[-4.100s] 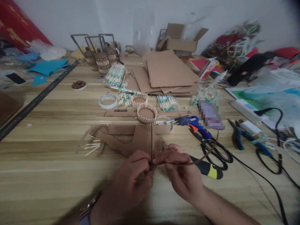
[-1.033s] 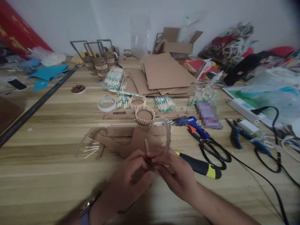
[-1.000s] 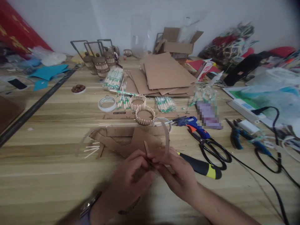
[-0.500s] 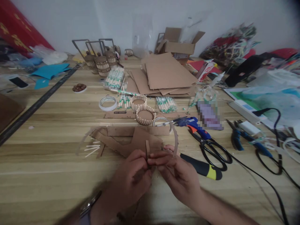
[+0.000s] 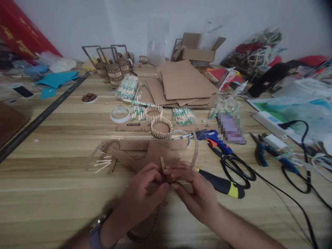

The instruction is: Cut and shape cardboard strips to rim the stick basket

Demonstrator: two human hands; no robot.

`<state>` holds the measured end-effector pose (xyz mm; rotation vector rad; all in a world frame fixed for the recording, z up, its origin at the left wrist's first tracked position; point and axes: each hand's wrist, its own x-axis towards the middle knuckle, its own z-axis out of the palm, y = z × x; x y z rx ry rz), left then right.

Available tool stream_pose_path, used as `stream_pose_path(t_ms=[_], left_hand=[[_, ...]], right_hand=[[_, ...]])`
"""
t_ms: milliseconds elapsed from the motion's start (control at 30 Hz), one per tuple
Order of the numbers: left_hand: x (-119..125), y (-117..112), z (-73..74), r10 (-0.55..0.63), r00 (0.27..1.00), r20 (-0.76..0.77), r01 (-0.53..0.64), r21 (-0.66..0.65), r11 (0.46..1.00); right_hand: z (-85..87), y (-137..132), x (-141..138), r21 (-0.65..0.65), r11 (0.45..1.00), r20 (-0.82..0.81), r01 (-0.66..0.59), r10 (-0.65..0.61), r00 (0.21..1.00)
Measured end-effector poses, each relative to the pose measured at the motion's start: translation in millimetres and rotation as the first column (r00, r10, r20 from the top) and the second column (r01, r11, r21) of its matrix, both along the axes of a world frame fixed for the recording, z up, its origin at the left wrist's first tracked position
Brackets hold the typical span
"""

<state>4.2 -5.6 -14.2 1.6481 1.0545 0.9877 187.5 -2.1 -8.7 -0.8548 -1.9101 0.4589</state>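
Cut cardboard pieces [image 5: 129, 157] lie at centre, 2 stick-walled cardboard rings [image 5: 161, 129] farther off, while to the right a black-and-yellow handle [image 5: 219, 184], partly hidden by the right hand [image 5: 198, 193], lies near black-handled scissors [image 5: 228, 165] and a blue glue gun [image 5: 212, 135]. The left hand [image 5: 144, 197] and right hand together pinch a narrow cardboard strip [image 5: 162, 163] over the near centre of the wooden table [image 5: 64, 193], its short end rising between them. That end looks brown and straight; a curved brownish band [image 5: 195, 152] rises at the right hand, any join between the 2 hidden.
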Motion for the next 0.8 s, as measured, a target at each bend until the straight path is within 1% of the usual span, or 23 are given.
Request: stream_pose_path(t_ms=[133,267,333,467,533,733,800], left_hand=[[1.3,-0.5,0.9,0.011,1.0,-0.005,-0.011,0.052,0.999],[2.5,-0.8,1.4,-0.027,0.999,-0.025,0.028,0.061,0.998],[2.8,-0.8,2.0,-0.045,0.999,-0.026,0.046,0.055,0.997],[2.6,-0.9,2.7,-0.084,0.996,-0.014,0.085,0.069,0.994],[2.1,-0.8,2.1,-0.085,0.996,-0.03,0.086,0.059,0.995],[0.8,1.0,-2.4,-0.025,0.998,-0.064,0.025,0.001,1.0],[0.9,1.5,-3.0,-0.017,0.997,-0.069,0.017,0.004,1.0]], right_hand=[[-1.6,2.1,-0.1,0.067,0.998,0.05,-0.009,0.006,0.999],[-0.7,1.8,0.3,0.081,0.997,0.074,0.019,-0.025,0.997],[0.7,1.3,0.9,0.065,0.997,0.072,0.031,-0.036,0.997],[2.6,0.2,2.2,-0.031,0.997,0.034,0.068,-0.067,0.997],[1.8,-0.1,2.2,-0.055,0.996,0.019,0.075,-0.074,0.997],[-3.6,0.6,-0.2,0.054,0.999,0.002,0.0,0.0,1.0],[-3.7,1.5,-0.7,0.064,0.998,0.03,0.005,-0.007,1.0]])
